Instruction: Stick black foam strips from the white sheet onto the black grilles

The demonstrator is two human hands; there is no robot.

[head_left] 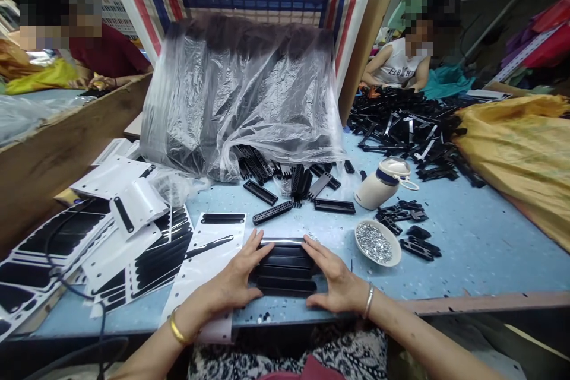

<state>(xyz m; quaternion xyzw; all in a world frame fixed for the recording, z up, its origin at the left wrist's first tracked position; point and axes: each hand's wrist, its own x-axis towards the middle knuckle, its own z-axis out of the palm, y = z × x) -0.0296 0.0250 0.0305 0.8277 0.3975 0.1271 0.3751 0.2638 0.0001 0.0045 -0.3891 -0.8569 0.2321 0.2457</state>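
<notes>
Between my two hands lies a row of several long black plastic bars [285,270], side by side near the table's front edge. My left hand [243,270] spans the row's left end, its fingers at the far bar and its thumb by the near one. At the right end my right hand [333,273] grips in the same way, fingers at the far side and thumb at the near side. A white sheet with black adhesive strips [222,219] lies partly under my left forearm.
Behind are loose black plastic parts [333,206] and a large plastic bag [249,89]. To the right stand a bowl of small metal pieces [378,243] and a cream cup [378,190]. Sticker sheets [151,261] pile up at left. Two people sit farther back.
</notes>
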